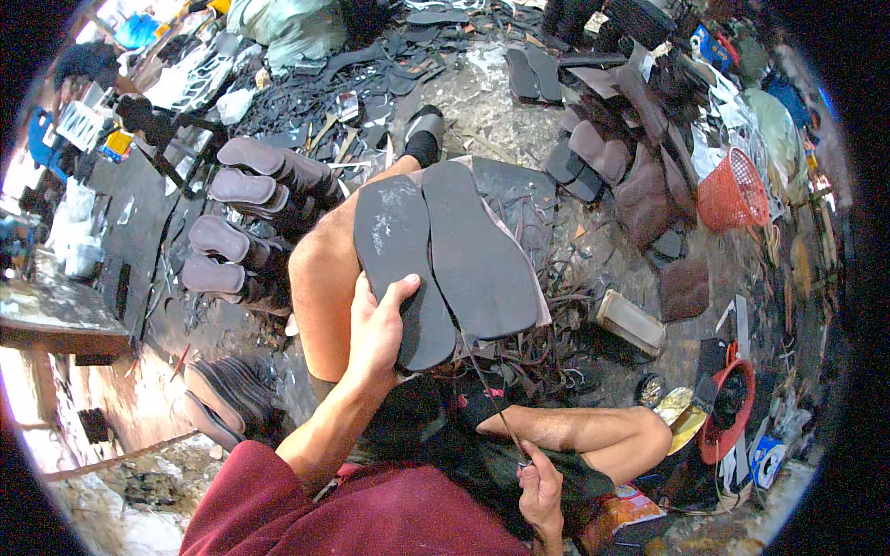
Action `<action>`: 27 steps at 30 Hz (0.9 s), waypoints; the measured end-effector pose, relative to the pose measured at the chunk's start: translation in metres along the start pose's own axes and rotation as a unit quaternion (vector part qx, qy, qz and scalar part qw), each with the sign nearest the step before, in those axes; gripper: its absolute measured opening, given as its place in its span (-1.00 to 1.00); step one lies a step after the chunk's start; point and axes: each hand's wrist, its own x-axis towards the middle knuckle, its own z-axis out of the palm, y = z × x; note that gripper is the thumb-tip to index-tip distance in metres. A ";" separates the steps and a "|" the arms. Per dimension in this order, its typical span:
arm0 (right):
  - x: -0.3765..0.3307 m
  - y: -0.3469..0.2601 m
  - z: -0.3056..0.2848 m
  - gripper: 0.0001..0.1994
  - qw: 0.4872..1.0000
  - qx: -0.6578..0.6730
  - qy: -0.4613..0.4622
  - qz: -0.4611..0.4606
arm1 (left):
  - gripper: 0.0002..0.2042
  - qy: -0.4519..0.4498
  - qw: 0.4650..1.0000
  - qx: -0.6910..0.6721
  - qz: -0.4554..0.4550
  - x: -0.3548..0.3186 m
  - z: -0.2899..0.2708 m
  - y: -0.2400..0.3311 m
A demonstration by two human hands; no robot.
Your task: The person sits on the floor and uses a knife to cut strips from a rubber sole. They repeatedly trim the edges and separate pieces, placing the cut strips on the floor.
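My left hand (375,324) grips the lower left edge of a dark grey shoe sole (394,222), its thumb on top and the other fingers mostly hidden. Beside that one, parted by a thin gap, lies a second dark sole (477,264) with a pale sheet edge showing beneath its right side. Both rest over my lap. My right hand (540,486), lower down, is closed round the handle of a long thin knife (496,403). The blade slants up and left, its tip by the lower end of the gap between the soles.
Stacked soles (250,156) stand to my left, with more striped stacks (232,394) nearer me. Black scraps (371,79) cover the far floor. On the right are brown sole pieces (644,195), a red basket (732,190), a pale rectangular block (630,324) and a red ring-shaped item (726,449).
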 end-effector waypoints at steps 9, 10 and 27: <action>0.057 -0.029 0.027 -0.70 0.998 -0.047 -0.009 -0.038 | -0.53 -0.019 0.999 0.010 0.045 0.002 -0.010 -0.008; 0.062 -0.024 0.033 -0.70 0.997 -0.056 -0.003 -0.049 | -0.52 -0.027 0.998 0.009 0.051 0.003 -0.008 -0.013; 0.191 -0.025 0.141 -0.57 0.909 -0.250 0.149 -0.298 | -0.52 -0.027 0.999 0.002 0.038 -0.001 -0.001 -0.004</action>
